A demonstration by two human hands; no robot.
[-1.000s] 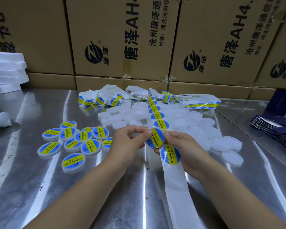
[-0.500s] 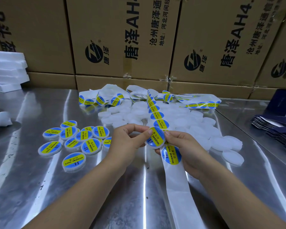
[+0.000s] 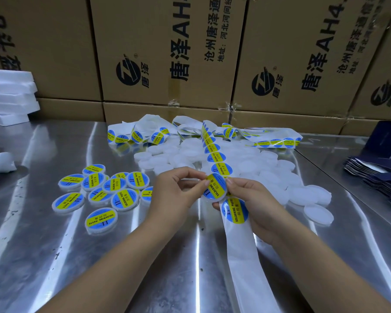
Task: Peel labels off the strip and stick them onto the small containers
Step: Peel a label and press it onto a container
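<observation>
left hand (image 3: 176, 192): fingers curled, pinching the left edge of the small container (image 3: 215, 188), held up above the desk (image 3: 54, 256).
right hand (image 3: 257, 199): curled under the label strip (image 3: 244, 249) and holding it; the thumb touches the container's right edge.
small container: between both hands, with a blue and yellow label on top.
plain containers (image 3: 246, 164): a white pile behind the hands.
labelled containers (image 3: 104, 190): lying on the left, labels up.

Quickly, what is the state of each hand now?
Left hand: closed, pinching a container.
Right hand: closed, holding the strip, fingertip on the same container.
</observation>
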